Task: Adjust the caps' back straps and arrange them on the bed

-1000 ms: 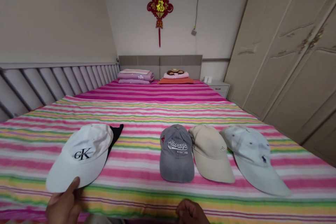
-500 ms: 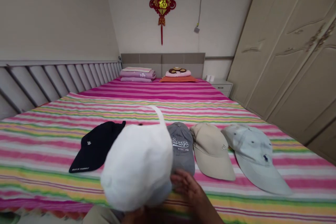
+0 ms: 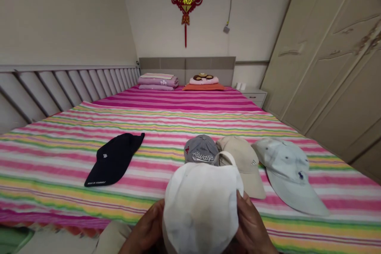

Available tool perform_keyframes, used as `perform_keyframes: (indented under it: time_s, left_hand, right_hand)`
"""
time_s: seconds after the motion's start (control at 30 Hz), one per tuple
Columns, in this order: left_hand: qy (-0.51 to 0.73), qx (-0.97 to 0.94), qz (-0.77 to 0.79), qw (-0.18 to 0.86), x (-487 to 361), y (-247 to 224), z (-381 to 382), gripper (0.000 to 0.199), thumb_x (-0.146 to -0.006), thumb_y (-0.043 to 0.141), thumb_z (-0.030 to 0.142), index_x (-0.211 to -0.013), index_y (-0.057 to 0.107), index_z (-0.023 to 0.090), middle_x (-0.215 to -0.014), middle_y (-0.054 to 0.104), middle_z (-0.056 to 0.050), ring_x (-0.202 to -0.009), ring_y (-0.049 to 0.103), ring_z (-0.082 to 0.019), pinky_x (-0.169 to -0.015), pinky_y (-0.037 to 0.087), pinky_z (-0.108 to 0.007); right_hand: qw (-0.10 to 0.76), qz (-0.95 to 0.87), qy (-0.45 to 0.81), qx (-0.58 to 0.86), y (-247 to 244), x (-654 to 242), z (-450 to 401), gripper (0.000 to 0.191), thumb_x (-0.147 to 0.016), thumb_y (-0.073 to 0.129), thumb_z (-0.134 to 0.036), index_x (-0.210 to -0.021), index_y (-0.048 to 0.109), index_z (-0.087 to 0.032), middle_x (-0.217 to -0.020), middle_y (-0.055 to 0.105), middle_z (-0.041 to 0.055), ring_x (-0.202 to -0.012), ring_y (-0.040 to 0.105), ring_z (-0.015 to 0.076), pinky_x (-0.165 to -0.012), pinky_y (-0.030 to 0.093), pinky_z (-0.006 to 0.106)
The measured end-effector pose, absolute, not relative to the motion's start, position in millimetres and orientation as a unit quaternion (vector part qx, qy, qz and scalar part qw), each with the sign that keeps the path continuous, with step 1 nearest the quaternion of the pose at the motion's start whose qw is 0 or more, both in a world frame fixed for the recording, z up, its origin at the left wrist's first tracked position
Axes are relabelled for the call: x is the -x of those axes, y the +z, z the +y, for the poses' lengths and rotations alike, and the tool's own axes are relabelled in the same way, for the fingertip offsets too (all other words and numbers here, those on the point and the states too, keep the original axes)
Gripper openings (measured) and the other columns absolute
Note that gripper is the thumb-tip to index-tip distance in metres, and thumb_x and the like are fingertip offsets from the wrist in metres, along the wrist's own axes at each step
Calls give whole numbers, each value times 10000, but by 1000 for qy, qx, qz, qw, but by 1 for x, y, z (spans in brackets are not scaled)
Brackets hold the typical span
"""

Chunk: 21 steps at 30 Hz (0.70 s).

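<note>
A white cap point(image 3: 202, 206) is held up close at the bottom centre, its strap loop towards the far side. My left hand point(image 3: 149, 224) grips its left edge, and my right hand point(image 3: 251, 220) grips its right edge, thumb and fingers pressed on the rim. Behind it lies a grey cap point(image 3: 201, 149) with white lettering, partly covered by the white one. Beside that rest a beige cap point(image 3: 245, 166) and a pale blue cap point(image 3: 287, 170). A black cap point(image 3: 117, 158) lies apart on the left.
The caps lie on a bed with a striped sheet point(image 3: 59, 158). Folded purple bedding point(image 3: 157, 82) and a pink pillow point(image 3: 204, 81) sit by the headboard point(image 3: 166, 64). A metal rail point(image 3: 65, 87) runs left; a wardrobe point(image 3: 324, 55) stands right.
The white cap has moved right and lower, turning as it went. My right hand, earlier beside it with fingers apart, now holds its right edge. The left hand has come into clearer view.
</note>
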<state>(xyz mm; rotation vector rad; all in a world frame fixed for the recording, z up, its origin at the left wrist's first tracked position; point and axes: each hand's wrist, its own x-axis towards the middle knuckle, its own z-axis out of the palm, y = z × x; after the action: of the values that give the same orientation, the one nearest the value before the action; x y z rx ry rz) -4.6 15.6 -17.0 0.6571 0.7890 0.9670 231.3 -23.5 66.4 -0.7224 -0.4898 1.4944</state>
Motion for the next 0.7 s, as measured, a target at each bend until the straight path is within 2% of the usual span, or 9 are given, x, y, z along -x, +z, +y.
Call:
perform_keyframes:
  time_s: [0.07,0.2,0.33,0.43,0.5,0.57,0.7]
  left_hand:
    - [438,-295,339,778,7,-1,27,382,-386,769,459,-565,598,168,-570,628,-34,-626,609,-226,-656,479,-362]
    - [412,-277,332,802,2,33,43,411,-329,775,363,-641,612,152,-557,629,-28,-557,598,-215,-627,473,-365]
    - [394,-273,274,834,-9,49,47,381,-411,740,324,-736,656,145,-650,672,-36,-640,623,-225,-698,463,-367]
    - [371,-267,207,865,-18,49,44,344,-529,696,360,-801,679,150,-745,701,-32,-739,638,-230,-757,451,-360]
    - [341,-262,167,887,-26,48,40,328,-591,666,364,-826,688,137,-780,707,-37,-784,638,-230,-765,446,-337]
    - [311,-261,135,904,-35,47,37,328,-624,647,361,-832,691,112,-776,708,-52,-800,636,-234,-774,438,-323]
    - [284,-242,150,916,-50,46,34,345,-598,664,308,-874,682,101,-801,705,-69,-804,631,-236,-796,418,-314]
  right_hand:
    - [633,-218,673,314,64,-229,-24,565,-609,715,-384,-1117,554,-197,-867,704,107,-792,650,275,-742,482,396]
    - [607,-225,700,300,61,-229,-25,565,-602,726,-345,-1115,557,-181,-883,703,117,-823,647,283,-771,473,404]
    - [606,-215,702,307,59,-244,-24,512,-530,758,-357,-991,629,-173,-819,716,113,-856,637,306,-826,446,431]
    - [548,-240,746,293,49,-262,-27,447,-534,702,-509,-843,676,-187,-738,722,97,-836,643,306,-837,437,441]
    - [488,-288,777,273,40,-272,-30,544,-519,573,-700,-746,686,-218,-667,718,66,-748,661,285,-773,471,427]
    - [454,-332,783,266,33,-279,-33,643,-439,474,-813,-657,677,-243,-553,692,31,-604,658,253,-651,504,395]
    - [454,-412,729,306,25,-280,-33,628,-372,479,-822,-523,617,-228,-365,579,7,-357,553,188,-416,457,313]
